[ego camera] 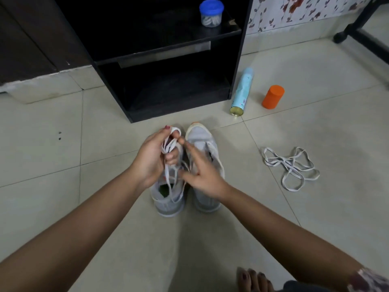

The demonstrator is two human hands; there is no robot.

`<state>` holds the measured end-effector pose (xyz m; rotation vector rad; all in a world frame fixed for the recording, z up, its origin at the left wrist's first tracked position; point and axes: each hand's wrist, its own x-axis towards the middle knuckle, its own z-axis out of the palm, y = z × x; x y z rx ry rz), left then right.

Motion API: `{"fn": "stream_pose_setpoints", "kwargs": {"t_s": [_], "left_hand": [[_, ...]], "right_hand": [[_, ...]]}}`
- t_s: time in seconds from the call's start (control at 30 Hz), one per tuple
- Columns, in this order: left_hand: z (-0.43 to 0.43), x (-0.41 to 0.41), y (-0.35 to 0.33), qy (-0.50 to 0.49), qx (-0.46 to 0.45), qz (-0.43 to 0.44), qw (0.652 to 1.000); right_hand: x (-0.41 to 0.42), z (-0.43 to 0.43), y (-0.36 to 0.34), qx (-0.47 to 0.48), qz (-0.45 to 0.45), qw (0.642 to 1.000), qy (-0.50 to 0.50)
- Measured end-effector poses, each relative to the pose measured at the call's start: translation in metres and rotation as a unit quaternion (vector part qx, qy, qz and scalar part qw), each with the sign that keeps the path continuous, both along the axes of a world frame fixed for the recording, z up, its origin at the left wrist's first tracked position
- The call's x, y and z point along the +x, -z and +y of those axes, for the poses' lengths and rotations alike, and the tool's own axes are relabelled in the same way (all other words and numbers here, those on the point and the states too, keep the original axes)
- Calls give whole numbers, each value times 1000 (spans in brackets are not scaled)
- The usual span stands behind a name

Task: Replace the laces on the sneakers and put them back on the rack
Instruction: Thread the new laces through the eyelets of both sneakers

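Two grey-white sneakers stand side by side on the tiled floor, toes pointing away from me: the left sneaker [168, 199] and the right sneaker [203, 144]. My left hand [151, 159] grips a bunch of white lace [170, 142] above the left sneaker, and strands hang from it down into that shoe. My right hand [200, 171] hovers over the right sneaker with its fingers spread and straight, its fingertips near the bunched lace. Another white lace [292, 167] lies loose on the floor to the right.
A black shoe rack [172, 51] stands just beyond the sneakers, with a blue-lidded jar [211, 13] on its shelf. A pale blue spray can [242, 91] lies beside an upright orange container [273, 97]. My bare foot [252, 280] shows at the bottom.
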<state>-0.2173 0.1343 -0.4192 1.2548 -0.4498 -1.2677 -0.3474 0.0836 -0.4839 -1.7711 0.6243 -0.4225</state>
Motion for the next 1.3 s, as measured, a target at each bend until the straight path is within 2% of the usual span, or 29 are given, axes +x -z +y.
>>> {"fn": "stream_pose_setpoints", "kwargs": {"t_s": [0.07, 0.1, 0.2, 0.3, 0.4, 0.47, 0.5, 0.6, 0.67, 0.7, 0.8, 0.83, 0.87, 0.97, 1.07, 1.17, 1.3], "left_hand": [[-1, 4, -7, -37, -24, 74, 996], [-1, 7, -10, -58, -26, 81, 995], [-1, 32, -18, -132, -25, 56, 989], [-2, 60, -22, -192, -30, 77, 978], [-12, 75, -36, -193, -4, 98, 976], [-13, 79, -46, -202, 12, 53, 978], [-14, 86, -57, -201, 17, 3, 979], [-5, 107, -81, -170, 49, -227, 958], [4, 119, -102, -139, 61, -321, 935], [8, 122, -114, -133, 65, -334, 931], [23, 128, -148, -133, 69, -333, 931], [26, 128, -160, -130, 69, -347, 926], [27, 127, -169, -121, 70, -352, 925], [23, 107, -191, -82, 67, -275, 955], [5, 69, -201, 2, 48, -221, 974], [-16, 35, -211, 31, 61, -167, 984], [-40, 23, -238, 3, 84, -138, 987]], "right_hand": [[17, 4, -18, 198, -33, 978, -56], [21, 2, -23, 252, -46, 965, -53], [21, -19, -35, 298, -59, 953, -20], [17, -54, -47, 302, -4, 953, 12], [19, -86, -73, 297, 48, 954, -1], [17, -94, -95, 262, 84, 961, -16], [16, -98, -112, 242, 103, 965, -12], [10, -99, -156, 172, 184, 967, 27], [5, -99, -183, 77, 267, 960, 39], [3, -99, -193, 24, 314, 948, 36], [-9, -100, -215, -113, 461, 879, 44], [-12, -99, -223, -122, 461, 877, 55], [-12, -97, -228, -99, 428, 896, 67], [-8, -81, -249, 58, 221, 970, 89], [4, -73, -275, 153, 89, 984, -4], [15, -79, -299, 191, 43, 977, -82], [12, -108, -324, 190, 55, 978, -66]]}}
